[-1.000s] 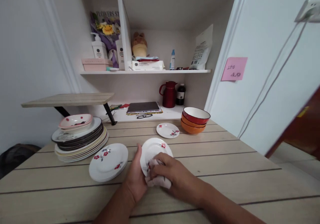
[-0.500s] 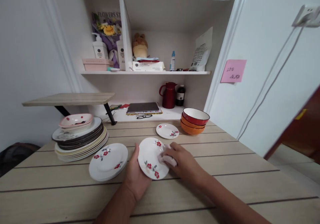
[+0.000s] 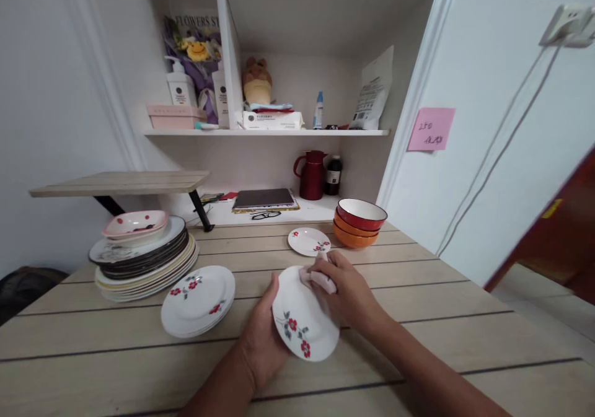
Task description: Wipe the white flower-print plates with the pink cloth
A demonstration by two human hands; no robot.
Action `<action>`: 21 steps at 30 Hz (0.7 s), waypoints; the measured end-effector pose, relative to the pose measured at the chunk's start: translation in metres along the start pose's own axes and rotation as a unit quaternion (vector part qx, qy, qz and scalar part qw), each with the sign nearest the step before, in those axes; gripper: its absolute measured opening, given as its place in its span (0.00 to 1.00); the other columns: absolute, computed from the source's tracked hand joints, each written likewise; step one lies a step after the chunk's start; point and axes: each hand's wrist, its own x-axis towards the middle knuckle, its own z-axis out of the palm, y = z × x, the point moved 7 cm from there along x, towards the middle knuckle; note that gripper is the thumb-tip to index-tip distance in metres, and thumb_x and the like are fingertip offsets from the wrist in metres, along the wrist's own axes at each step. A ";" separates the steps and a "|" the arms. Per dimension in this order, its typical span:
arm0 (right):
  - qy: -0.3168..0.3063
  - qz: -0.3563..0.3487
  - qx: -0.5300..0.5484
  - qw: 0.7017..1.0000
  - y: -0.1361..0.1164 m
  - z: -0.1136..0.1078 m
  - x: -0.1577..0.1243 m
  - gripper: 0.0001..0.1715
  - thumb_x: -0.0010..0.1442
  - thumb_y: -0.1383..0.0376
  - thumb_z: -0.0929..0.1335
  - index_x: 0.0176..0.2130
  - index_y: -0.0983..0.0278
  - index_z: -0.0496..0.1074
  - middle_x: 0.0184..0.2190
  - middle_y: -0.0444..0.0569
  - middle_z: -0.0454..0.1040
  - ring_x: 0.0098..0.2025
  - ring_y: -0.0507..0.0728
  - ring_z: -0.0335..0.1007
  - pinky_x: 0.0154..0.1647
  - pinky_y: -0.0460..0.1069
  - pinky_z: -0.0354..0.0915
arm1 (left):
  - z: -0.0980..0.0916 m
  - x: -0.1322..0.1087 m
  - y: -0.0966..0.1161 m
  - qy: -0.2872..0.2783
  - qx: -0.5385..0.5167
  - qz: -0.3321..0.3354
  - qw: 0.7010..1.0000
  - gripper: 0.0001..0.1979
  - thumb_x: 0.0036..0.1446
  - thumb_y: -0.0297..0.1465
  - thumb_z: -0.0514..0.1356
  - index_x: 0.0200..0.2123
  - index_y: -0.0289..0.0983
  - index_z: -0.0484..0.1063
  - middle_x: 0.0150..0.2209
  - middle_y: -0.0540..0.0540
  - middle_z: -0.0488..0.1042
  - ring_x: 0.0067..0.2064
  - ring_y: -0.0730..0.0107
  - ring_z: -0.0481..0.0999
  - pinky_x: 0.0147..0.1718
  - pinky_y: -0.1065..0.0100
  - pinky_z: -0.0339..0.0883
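A small white plate with red flowers [image 3: 302,318] is tilted up off the wooden table [image 3: 418,318], gripped at its left edge by my left hand [image 3: 263,336]. My right hand [image 3: 346,293] presses a crumpled pinkish cloth [image 3: 316,279] against the plate's upper rim, fingers curled around the cloth. To the left, a short stack of matching flowered plates [image 3: 198,299] lies flat. Beyond my hands sits one small flowered saucer [image 3: 308,241].
A tall pile of mixed plates topped by a pink dish [image 3: 139,253] stands at the table's left. Stacked red and orange bowls [image 3: 360,222] sit at the back right. Behind are shelves with a red jug [image 3: 312,175], bottles and a tablet.
The plate has been turned and shifted right and nearer, its flowers now at the bottom. My right hand with the cloth moved from the plate's lower part up to its top rim.
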 end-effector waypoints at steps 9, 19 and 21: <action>-0.142 -0.088 0.050 0.985 -0.044 0.029 -0.020 0.09 0.60 0.69 0.65 0.37 0.59 0.74 0.36 0.48 0.68 0.39 0.55 0.64 0.40 0.49 0.63 | -0.008 -0.001 0.022 -0.030 0.001 0.022 0.999 0.30 0.60 0.48 0.51 0.54 0.29 0.69 0.45 0.35 0.77 0.47 0.52 0.76 0.50 0.56 0.62; -0.006 0.001 0.029 1.000 -0.005 0.003 -0.003 0.09 0.58 0.67 0.66 0.39 0.58 0.75 0.40 0.49 0.66 0.40 0.56 0.65 0.40 0.50 0.63 | 0.001 -0.002 -0.006 -0.001 0.012 -0.027 1.000 0.28 0.59 0.47 0.54 0.55 0.34 0.68 0.45 0.39 0.78 0.47 0.54 0.76 0.52 0.57 0.60; -0.012 0.021 0.016 1.000 0.009 0.006 -0.002 0.09 0.58 0.67 0.66 0.39 0.58 0.75 0.40 0.48 0.66 0.39 0.56 0.65 0.40 0.50 0.64 | 0.000 -0.002 0.003 0.006 0.005 0.002 1.000 0.28 0.60 0.46 0.53 0.56 0.34 0.67 0.47 0.38 0.77 0.48 0.54 0.75 0.53 0.57 0.60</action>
